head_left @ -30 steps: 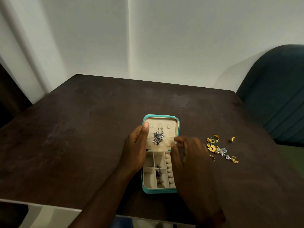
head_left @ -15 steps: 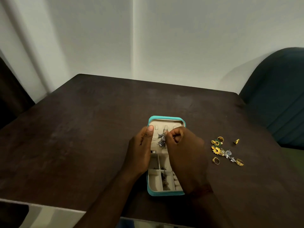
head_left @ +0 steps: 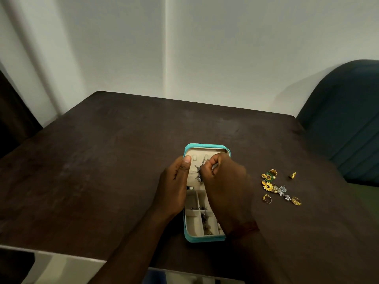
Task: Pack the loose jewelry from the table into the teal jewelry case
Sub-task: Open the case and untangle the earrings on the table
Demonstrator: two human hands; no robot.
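The teal jewelry case (head_left: 205, 240) lies open near the table's front edge, its cream lid panel facing up at the far end. My left hand (head_left: 174, 187) holds the lid's left edge, thumb on the rim. My right hand (head_left: 224, 181) is over the lid, fingertips pinched on a silver necklace (head_left: 198, 174) that hangs on the lid panel. The tray's cream compartments hold a few small dark pieces. Loose jewelry (head_left: 275, 186) lies on the table to the right: gold rings, a yellow flower earring, green and silver pieces.
The dark brown table (head_left: 102, 160) fills the view. A teal upholstered chair (head_left: 348, 119) stands at the right. A single gold piece (head_left: 292, 175) lies apart from the pile. White walls stand behind the table.
My right hand has moved from the case's right edge up onto the lid and pinched the silver necklace. My left hand has kept its hold on the lid.
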